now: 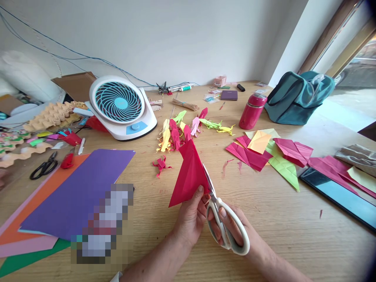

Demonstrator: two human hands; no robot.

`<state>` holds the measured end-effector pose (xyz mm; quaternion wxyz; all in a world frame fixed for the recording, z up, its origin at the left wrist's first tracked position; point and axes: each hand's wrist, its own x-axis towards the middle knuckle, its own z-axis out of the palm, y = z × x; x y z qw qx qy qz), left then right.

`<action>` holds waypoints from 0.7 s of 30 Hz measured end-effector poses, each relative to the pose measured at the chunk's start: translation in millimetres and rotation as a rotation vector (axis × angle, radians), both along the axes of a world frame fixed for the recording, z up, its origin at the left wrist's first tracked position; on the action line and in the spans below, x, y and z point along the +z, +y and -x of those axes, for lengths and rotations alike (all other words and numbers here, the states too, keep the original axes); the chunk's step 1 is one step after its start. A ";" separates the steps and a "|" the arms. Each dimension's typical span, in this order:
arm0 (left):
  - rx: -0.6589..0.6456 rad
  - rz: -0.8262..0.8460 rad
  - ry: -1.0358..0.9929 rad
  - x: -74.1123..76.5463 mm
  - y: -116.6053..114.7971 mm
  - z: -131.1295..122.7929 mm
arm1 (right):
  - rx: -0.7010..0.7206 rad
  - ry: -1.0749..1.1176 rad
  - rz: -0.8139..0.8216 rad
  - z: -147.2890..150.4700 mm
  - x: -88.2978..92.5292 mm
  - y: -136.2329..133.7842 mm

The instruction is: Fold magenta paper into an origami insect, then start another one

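Pinched in my left hand is a folded piece of red paper, held up over the table with its narrow end pointing away. My right hand grips white-handled scissors, fingers through the loops. The scissor blades lie along the paper's right edge; whether they are fully closed I cannot tell. Just beyond the paper sits a pile of small cut and folded paper figures in red, yellow, green and pink. A single red paper figure lies apart, to the left of the held paper.
Coloured paper sheets and black scissors lie at left, near a white fan. At right are folded paper pieces, a phone, a red flask and a teal bag.
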<state>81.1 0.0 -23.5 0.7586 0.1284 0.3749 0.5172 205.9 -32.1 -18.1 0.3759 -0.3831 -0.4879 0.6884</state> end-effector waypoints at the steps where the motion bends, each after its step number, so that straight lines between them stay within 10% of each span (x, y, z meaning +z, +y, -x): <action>1: -0.002 -0.020 -0.010 -1.2 -0.5 0.3 | -0.001 0.004 0.003 0.1 -0.3 -0.1; 8: -0.193 -0.039 -0.049 -13.6 -6.5 3.2 | -0.001 0.025 0.002 -0.4 1.9 -1.0; 21: -0.157 -0.057 -0.048 -13.6 -5.9 1.8 | -0.020 0.017 0.035 -0.8 3.4 -0.6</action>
